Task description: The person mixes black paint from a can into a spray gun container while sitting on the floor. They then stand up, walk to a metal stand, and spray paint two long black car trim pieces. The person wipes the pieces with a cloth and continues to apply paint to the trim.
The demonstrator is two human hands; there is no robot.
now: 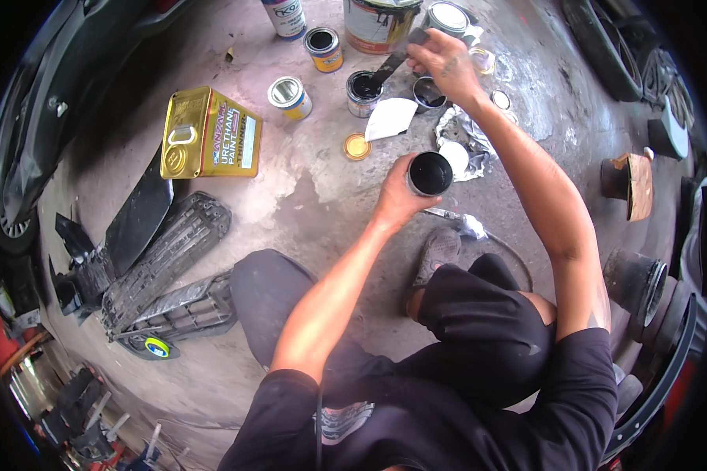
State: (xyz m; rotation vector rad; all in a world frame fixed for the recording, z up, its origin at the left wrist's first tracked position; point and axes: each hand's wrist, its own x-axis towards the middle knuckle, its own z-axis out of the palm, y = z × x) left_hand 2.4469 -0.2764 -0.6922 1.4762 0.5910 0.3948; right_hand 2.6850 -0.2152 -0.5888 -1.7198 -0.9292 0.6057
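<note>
My left hand (394,192) is closed around a cup of black paint (430,173), held upright over the floor. In my right hand (448,69) is a black-coated flat stirring stick (390,67), pinched near its upper end. The stick slants down to the left, its lower end at the mouth of an open paint can (361,102) with black inside. Whether the tip touches the paint I cannot tell. A white paper piece (391,118) lies against that can. Just below my right hand stands another dark-smeared container (429,94).
Left of the cans stands a gold rectangular tin (212,137). A blue-and-yellow can (324,51), a silver-topped can (289,96) and a large paint-streaked bucket (377,27) are nearby. A gold lid (357,147) and crumpled paper (471,137) lie closer. Black plastic parts (165,259) rest at left.
</note>
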